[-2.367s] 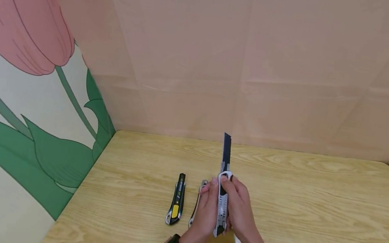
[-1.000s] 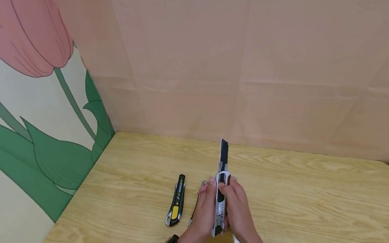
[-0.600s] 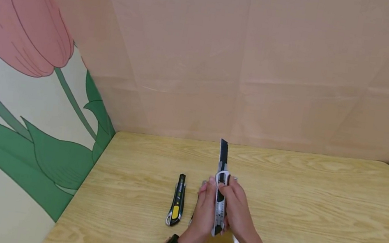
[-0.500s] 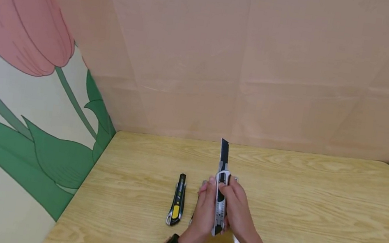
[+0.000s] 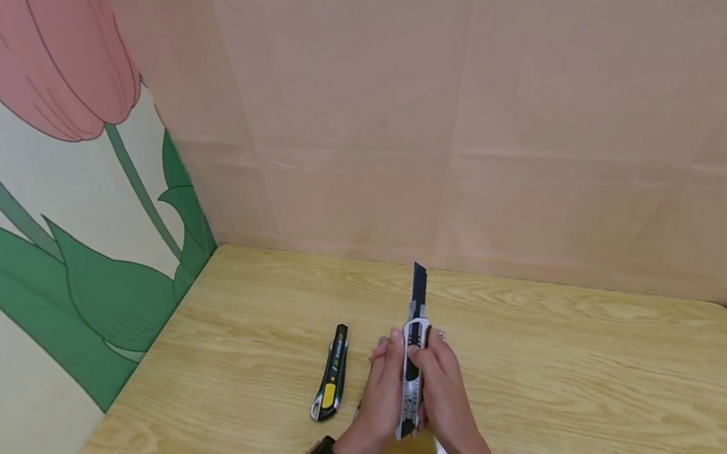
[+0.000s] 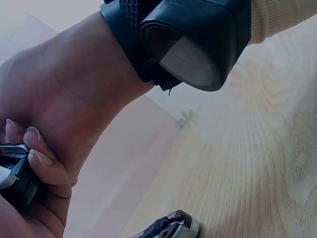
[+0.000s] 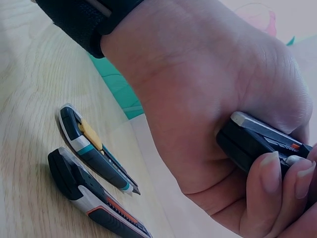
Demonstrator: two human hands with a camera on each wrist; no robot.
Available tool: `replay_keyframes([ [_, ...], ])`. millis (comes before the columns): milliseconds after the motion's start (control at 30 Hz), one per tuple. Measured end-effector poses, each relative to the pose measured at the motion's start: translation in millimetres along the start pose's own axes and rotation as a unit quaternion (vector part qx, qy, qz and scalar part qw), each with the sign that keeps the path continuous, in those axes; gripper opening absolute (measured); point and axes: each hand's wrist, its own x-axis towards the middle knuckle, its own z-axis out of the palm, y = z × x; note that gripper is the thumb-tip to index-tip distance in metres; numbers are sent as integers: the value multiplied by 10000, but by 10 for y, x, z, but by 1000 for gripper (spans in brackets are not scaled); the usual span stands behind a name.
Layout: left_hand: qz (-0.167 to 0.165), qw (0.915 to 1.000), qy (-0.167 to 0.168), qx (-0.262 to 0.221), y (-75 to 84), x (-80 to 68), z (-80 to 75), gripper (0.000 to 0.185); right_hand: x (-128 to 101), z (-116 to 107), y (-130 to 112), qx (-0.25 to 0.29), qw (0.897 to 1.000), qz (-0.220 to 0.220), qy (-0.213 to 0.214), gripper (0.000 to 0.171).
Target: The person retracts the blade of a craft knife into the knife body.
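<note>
Both hands hold a silver and black utility knife (image 5: 409,408) upright over the wooden table (image 5: 593,383). Its dark blade (image 5: 418,293) sticks out and points away from me. My left hand (image 5: 379,400) wraps the handle from the left, my right hand (image 5: 450,406) from the right, with its thumb on the slider. In the right wrist view the left hand (image 7: 208,99) grips the black knife body (image 7: 252,144). In the left wrist view fingers (image 6: 47,171) curl round the knife (image 6: 15,173).
A yellow and black knife (image 5: 331,378) lies left of my hands. A grey, black and orange knife (image 7: 94,203) lies beside the yellow one (image 7: 91,146), mostly hidden behind the left hand in the head view. A pink wall (image 5: 490,121) and a tulip wall (image 5: 34,134) bound the table.
The blade shows shorter and its tip sits lower than 2.4 s ago. Over the last second the hands and knife have barely moved.
</note>
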Motion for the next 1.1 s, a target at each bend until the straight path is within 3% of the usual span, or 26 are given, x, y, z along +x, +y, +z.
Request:
replay_keyframes([
  [567,-39,9999,30,-139,-1,25,-6,58,3,14,0,178,9995,146,-201,29],
  [1100,75,9991,334,-258,-27,25,16,61,7,42,74,-31,10000,-81,2,30],
])
